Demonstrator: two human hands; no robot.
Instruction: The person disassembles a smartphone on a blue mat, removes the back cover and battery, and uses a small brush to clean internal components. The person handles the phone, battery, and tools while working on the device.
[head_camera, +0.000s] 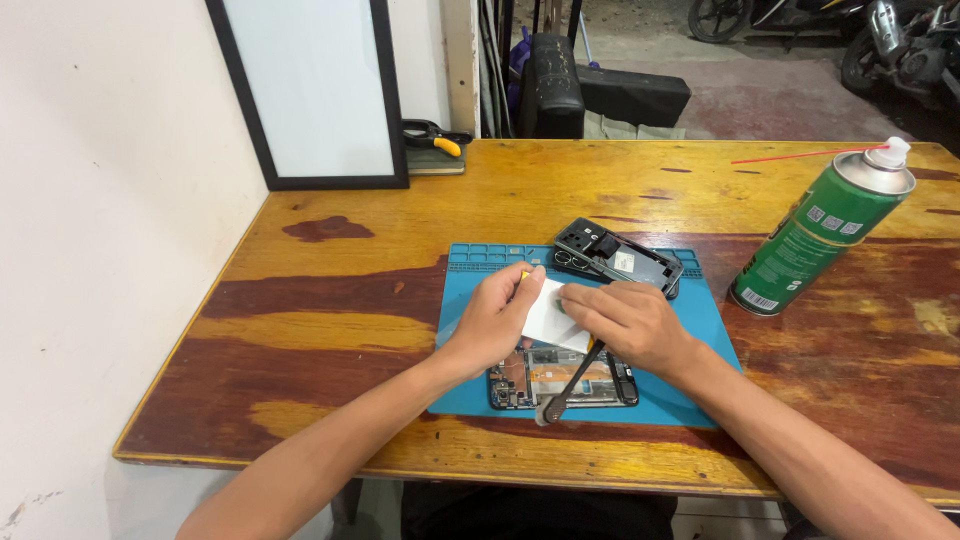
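My left hand (497, 312) and my right hand (628, 322) meet over a blue work mat (470, 390). Between them is a flat white rectangular piece (552, 316), held by both hands above an opened phone body (560, 382) with its circuit boards exposed. The left hand's fingertips also touch something small and yellow at the piece's upper edge. A dark metal tool (572, 385) runs from under my right hand toward the mat's front edge. A black phone back cover (618, 257) lies on the mat just behind my hands.
A green spray can (820, 232) with a thin red straw stands at the right on the wooden table (330, 300). A black-framed white board (310, 90) leans on the wall at back left, pliers with yellow handles (435, 138) beside it. Beyond the table is a black case.
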